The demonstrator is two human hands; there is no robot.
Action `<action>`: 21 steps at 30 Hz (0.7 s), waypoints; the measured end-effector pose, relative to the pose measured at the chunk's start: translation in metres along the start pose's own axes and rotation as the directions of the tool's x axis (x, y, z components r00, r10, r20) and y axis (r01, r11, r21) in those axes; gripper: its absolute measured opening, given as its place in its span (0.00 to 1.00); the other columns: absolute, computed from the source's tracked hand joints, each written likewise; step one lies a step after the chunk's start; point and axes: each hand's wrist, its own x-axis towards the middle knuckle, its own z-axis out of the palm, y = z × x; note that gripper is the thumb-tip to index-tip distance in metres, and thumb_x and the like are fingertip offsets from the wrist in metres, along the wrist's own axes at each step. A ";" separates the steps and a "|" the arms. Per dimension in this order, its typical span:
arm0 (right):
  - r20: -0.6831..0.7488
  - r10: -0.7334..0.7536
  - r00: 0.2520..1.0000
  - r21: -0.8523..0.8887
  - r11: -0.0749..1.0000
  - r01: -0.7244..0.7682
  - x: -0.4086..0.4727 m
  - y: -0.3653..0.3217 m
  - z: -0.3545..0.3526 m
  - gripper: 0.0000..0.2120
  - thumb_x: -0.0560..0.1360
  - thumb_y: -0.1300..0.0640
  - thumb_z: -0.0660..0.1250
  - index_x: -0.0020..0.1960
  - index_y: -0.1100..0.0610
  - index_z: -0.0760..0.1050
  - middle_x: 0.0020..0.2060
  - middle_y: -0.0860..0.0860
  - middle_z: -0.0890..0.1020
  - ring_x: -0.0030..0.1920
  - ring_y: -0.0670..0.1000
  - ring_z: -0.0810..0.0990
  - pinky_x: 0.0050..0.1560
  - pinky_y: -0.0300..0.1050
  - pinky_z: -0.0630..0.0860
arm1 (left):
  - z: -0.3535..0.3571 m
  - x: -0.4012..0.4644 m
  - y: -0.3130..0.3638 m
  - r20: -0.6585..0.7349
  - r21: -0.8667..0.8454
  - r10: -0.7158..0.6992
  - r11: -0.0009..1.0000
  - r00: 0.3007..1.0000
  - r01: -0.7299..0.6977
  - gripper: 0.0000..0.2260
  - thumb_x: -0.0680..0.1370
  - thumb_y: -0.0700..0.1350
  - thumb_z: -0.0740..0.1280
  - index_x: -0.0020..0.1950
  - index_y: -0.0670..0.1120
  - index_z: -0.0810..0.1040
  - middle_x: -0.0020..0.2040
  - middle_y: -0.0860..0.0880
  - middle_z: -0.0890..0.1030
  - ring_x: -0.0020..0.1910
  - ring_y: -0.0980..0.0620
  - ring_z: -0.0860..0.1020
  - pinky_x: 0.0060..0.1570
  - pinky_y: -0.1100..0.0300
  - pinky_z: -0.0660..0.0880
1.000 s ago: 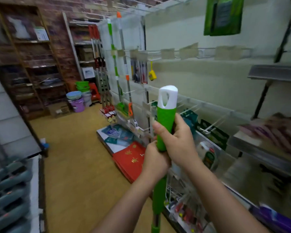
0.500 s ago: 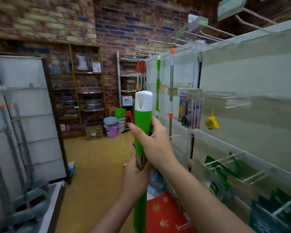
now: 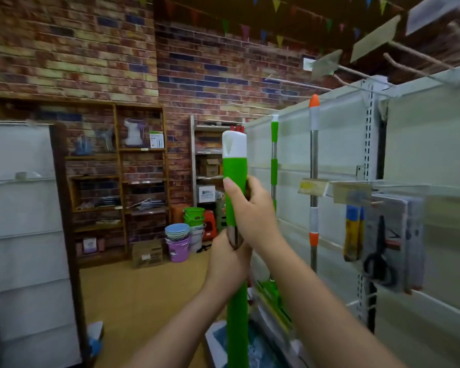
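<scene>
I hold a green mop handle [image 3: 234, 168] with a white cap upright in front of me. My right hand [image 3: 252, 211] grips the upper green grip just below the cap. Lower down, my left hand [image 3: 227, 264] grips the pole where a short metal section shows between the two hands. The pole runs on down, green, out of the bottom of the view; its head is hidden.
A white display wall [image 3: 414, 144] on the right holds a green-handled mop [image 3: 274, 144], an orange-tipped pole [image 3: 314, 166] and packaged scissors [image 3: 380, 251]. Stacked buckets [image 3: 179, 240] and wooden shelves [image 3: 117, 181] stand at the brick back wall. A white shelf unit [image 3: 24, 235] is on the left.
The view has swung left and up from the lower shelves toward the brick back wall. Both hands keep the same grip on the handle, which has stayed upright.
</scene>
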 end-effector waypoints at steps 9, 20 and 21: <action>-0.064 -0.026 0.998 -0.058 0.998 0.022 0.170 0.103 0.057 0.08 0.77 0.50 0.62 0.42 0.52 0.72 0.33 0.47 0.75 0.34 0.47 0.73 0.34 0.37 0.71 | -0.017 0.194 -0.083 0.064 0.014 -0.063 0.998 0.996 0.062 0.13 0.76 0.42 0.62 0.31 0.45 0.70 0.23 0.46 0.69 0.23 0.49 0.68 0.29 0.57 0.67; -0.128 -0.075 0.989 -0.136 0.989 0.057 0.360 0.249 0.088 0.09 0.77 0.48 0.62 0.43 0.53 0.72 0.34 0.49 0.75 0.35 0.49 0.74 0.36 0.44 0.71 | 0.007 0.408 -0.193 0.126 0.036 -0.117 0.993 0.985 0.113 0.14 0.77 0.47 0.64 0.32 0.45 0.69 0.24 0.47 0.69 0.22 0.48 0.70 0.28 0.59 0.68; -0.139 -0.089 0.986 -0.158 0.985 0.066 0.379 0.258 0.087 0.09 0.77 0.48 0.62 0.43 0.53 0.72 0.34 0.49 0.75 0.35 0.49 0.74 0.36 0.44 0.70 | 0.011 0.429 -0.198 0.132 0.034 -0.125 0.992 0.983 0.122 0.14 0.76 0.48 0.64 0.32 0.45 0.70 0.24 0.46 0.70 0.23 0.48 0.70 0.30 0.58 0.69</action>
